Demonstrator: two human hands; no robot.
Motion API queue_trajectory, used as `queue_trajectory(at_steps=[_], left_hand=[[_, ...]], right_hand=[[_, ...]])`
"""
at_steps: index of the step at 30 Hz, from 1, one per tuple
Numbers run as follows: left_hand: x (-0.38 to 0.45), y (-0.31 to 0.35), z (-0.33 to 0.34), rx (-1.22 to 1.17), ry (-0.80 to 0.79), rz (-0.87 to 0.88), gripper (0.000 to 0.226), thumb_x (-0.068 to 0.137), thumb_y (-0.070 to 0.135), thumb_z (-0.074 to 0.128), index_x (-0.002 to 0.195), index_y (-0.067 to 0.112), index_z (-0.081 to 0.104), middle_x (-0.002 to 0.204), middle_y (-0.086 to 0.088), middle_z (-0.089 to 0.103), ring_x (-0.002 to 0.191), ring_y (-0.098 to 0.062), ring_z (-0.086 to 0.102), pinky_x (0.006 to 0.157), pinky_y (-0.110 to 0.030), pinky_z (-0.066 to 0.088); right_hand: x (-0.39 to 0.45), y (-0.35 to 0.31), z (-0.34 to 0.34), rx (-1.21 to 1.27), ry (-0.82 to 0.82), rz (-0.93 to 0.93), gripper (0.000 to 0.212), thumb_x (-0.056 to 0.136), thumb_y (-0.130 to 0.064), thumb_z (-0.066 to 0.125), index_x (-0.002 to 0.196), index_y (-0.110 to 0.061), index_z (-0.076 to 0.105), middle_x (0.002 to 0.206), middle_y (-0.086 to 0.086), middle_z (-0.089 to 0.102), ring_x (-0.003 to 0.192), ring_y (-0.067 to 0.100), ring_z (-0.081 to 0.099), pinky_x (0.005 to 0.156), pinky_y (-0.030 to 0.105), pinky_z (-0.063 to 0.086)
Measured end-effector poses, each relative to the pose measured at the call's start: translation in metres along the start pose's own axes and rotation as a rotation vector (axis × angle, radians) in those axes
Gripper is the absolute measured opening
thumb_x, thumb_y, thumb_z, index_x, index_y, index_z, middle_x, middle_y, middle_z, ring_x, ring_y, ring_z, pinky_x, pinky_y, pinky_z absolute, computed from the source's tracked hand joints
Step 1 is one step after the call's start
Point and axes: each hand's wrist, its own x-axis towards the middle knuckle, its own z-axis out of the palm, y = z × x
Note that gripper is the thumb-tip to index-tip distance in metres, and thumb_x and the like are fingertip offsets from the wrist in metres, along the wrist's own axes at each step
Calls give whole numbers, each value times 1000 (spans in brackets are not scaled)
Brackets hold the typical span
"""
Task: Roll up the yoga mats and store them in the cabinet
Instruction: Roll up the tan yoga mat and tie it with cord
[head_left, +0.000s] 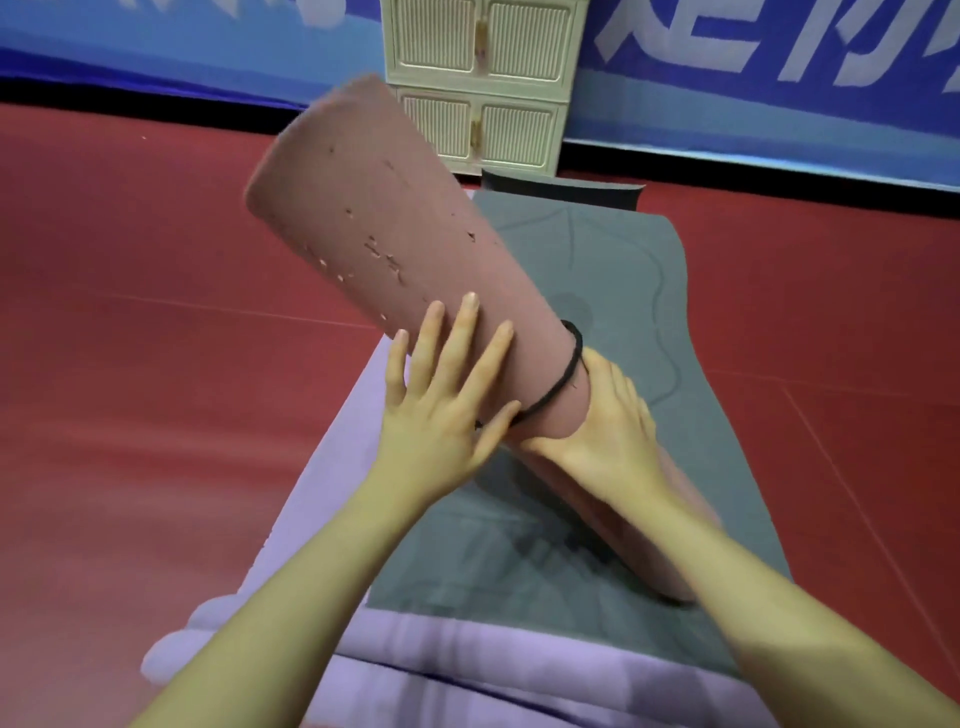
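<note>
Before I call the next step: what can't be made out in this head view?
- Near end of the rolled pink mat: covered by the right hand and forearm.
- Black band: its back run is hidden behind the roll; its lower end is under the left hand.
- Cabinet: top cut off by the frame edge, doors closed, inside unseen.
- Dark mat beyond the grey mat: mostly hidden.

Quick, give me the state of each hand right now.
Left hand: open, straight fingers pressed on the rolled pink mat.
Right hand: grips the same mat, near the black band.
</note>
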Motion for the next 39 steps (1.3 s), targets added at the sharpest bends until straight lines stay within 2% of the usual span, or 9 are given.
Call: queue_trajectory(at_steps=[4, 9, 14, 19, 24, 26, 30, 35, 39], left_hand=[[-17, 3, 2, -23, -77, 62, 54, 90, 46, 50, 133, 14, 57, 144, -12, 45, 135, -30, 32, 111, -46, 14], [-63, 16, 15, -119, -395, 45, 61, 88, 50, 44, 129, 7, 58, 138, -15, 52, 128, -32, 47, 107, -49, 24], [-114, 26, 32, -178, -720, 28, 64, 87, 51, 38, 128, 6, 58, 133, -16, 56, 121, -34, 53, 103, -47, 24], [-145, 34, 47, -199, -1076, -98, 84, 83, 61, 2, 149, 16, 27, 155, -6, 27, 142, -27, 22, 112, -45, 6], [-135, 41, 49, -204, -1109, -134, 102, 69, 68, -10, 151, 16, 21, 157, -7, 21, 142, -27, 18, 114, -44, 6], [-125, 50, 53, -218, -1109, 1, 102, 70, 76, -2, 152, 17, 14, 160, -8, 11, 145, -27, 10, 115, -44, 0], [-107, 74, 73, -219, -1225, 304, 108, 76, 77, 47, 152, 11, 7, 159, -13, 5, 146, -30, 5, 116, -45, 0], [-94, 86, 104, -166, -1313, 401, 134, 58, 83, 60, 151, 9, -2, 158, -19, 3, 145, -34, 11, 115, -50, 7], [-97, 89, 107, -229, -1300, 368, 127, 58, 84, 60, 152, 17, 7, 145, -11, 39, 128, -31, 43, 104, -41, 32]], right_hand=[[-10, 18, 5, -227, -62, -155, 107, 46, -48, 86, 139, -21, 40, 137, -2, 48, 123, 21, 43, 98, 33, 31], [-39, 48, 27, -434, -214, -280, 111, 29, -48, 89, 127, -12, 52, 124, 10, 59, 108, 30, 59, 90, 38, 42], [-68, 71, 56, -481, -505, -243, 106, 59, -51, 78, 147, -20, 27, 146, 3, 38, 129, 26, 38, 103, 38, 28], [-78, 82, 86, -498, -677, -283, 109, 64, -57, 73, 150, -26, 14, 150, -2, 29, 133, 21, 30, 105, 33, 24], [-78, 116, 69, -323, -707, -170, 99, 67, -63, 70, 147, -35, 19, 153, -12, 22, 137, 13, 21, 107, 31, 15], [-87, 136, 57, -350, -687, -96, 101, 67, -67, 67, 148, -37, 16, 155, -12, 18, 139, 13, 17, 110, 33, 12], [-95, 163, 41, -466, -729, 39, 115, 59, -70, 69, 149, -37, 5, 158, -6, 7, 144, 17, 5, 115, 44, 7], [-96, 171, 42, -473, -745, 64, 118, 58, -69, 71, 149, -34, 5, 158, -3, 6, 145, 20, 3, 115, 51, 4], [-96, 168, 40, -549, -694, -1, 107, 64, -69, 66, 149, -32, 13, 155, -3, 18, 140, 19, 16, 113, 50, 13]])
